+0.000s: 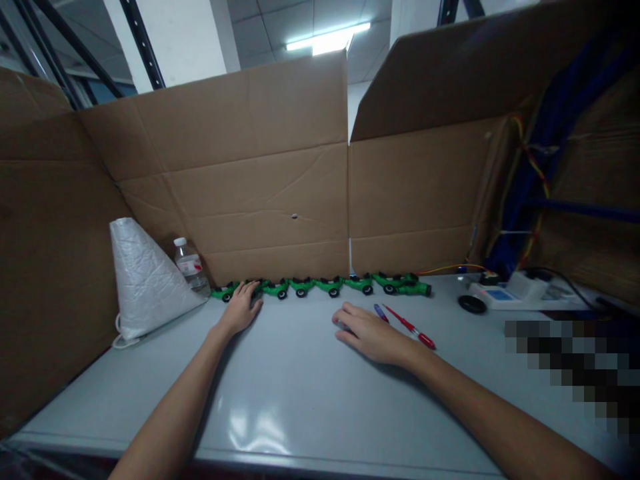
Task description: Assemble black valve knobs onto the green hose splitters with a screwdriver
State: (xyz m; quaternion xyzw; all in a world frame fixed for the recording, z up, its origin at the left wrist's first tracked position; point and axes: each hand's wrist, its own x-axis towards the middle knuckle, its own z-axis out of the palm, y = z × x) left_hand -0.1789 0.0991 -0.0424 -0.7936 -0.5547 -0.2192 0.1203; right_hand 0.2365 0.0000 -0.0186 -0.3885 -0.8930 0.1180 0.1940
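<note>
The right hand [373, 337] lies flat on the table [300, 400], fingers loosely spread, just left of a red screwdriver [410, 327]. Farther off, the left hand [241, 308] covers one green toy car [259, 288] in the row [330, 285] along the cardboard [250, 200] — grip unclear; a clumsy pull could knock its neighbours askew.

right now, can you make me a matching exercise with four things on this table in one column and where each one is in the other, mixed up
Things
1. left hand
2. right hand
3. water bottle
4. red-handled tool

Places
A. upright between the white bag and the cardboard wall
B. lying on the table, just right of a palm-down hand
C. on the row of green toy cars, near its left end
D. palm down mid-table, apart from the cars

Pairs: 1-C, 2-D, 3-A, 4-B
</note>
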